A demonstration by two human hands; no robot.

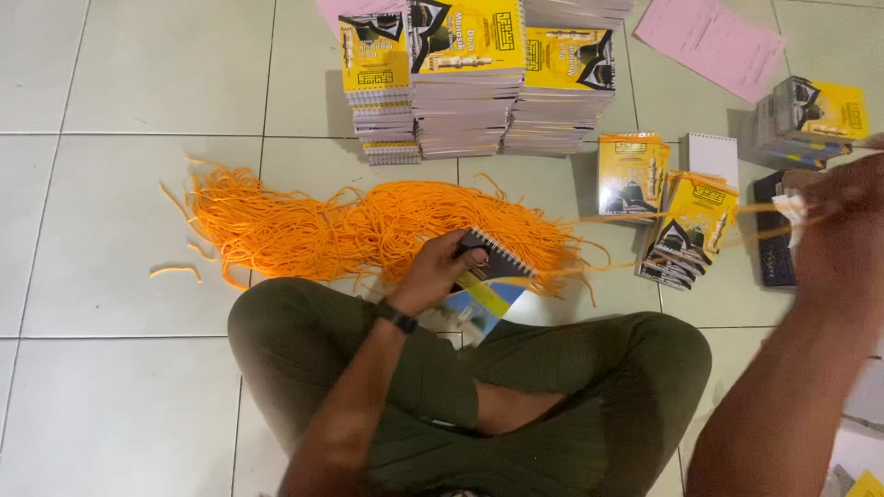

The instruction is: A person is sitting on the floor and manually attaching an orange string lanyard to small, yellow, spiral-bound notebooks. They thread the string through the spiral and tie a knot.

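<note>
A makeshift binding workshop on a pale tiled floor (110, 230): tall stacks of yellow spiral-bound booklets (470, 83) stand at its far edge, a heap of orange cords (341, 225) lies mid-floor, and pink paper sheets (709, 41) sit toward the far right corner.

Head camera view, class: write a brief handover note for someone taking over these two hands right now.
Left hand: grips a spiral-bound booklet over the lap.
Right hand: raised and blurred, pulling an orange cord taut from the booklet.
Orange cord pile lies on the floor ahead; stacked booklets behind it, a small booklet pile to the right.
Done: cord count unclear.
Left: cannot tell.
</note>
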